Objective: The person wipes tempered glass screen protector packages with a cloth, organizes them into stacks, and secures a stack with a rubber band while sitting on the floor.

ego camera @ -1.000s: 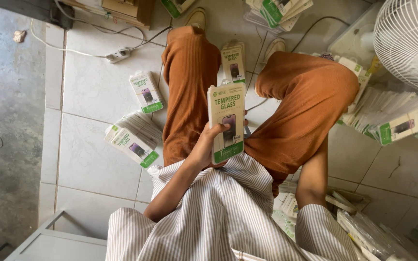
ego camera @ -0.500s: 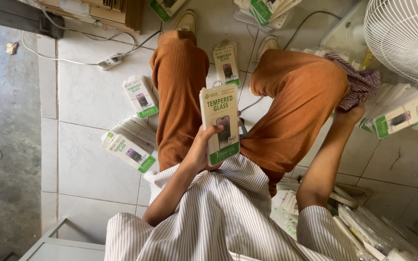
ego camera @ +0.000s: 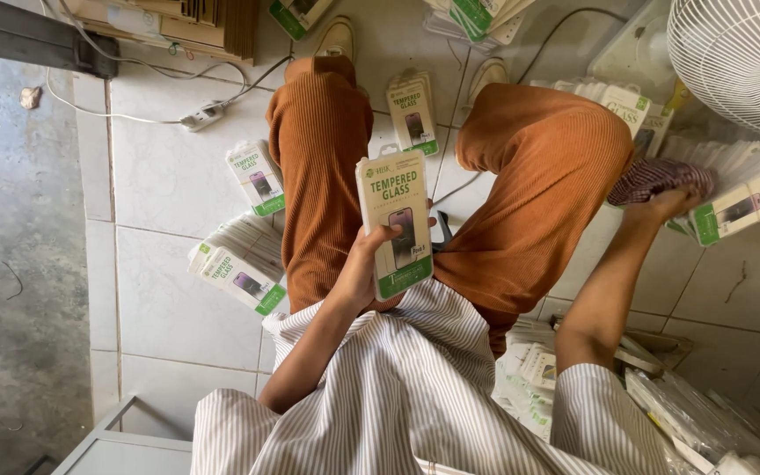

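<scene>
Left hand [ego camera: 369,264]: fingers clamped around the boxed screen protector [ego camera: 395,222], upright over the lap
Right hand [ego camera: 666,204]: fingers flat on the stacked packs [ego camera: 741,198]; bare tiles [ego camera: 160,185] leftward

A single head-worn camera is looking steeply down from close above, taking in the seated person's lap and the tiled floor [ego camera: 169,185].

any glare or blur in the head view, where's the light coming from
Head view: sharp overall, the pack in the left hand in focus; bright light washes out the fan at top right; the right hand is slightly soft; grey floor at left is dimmer.
</scene>
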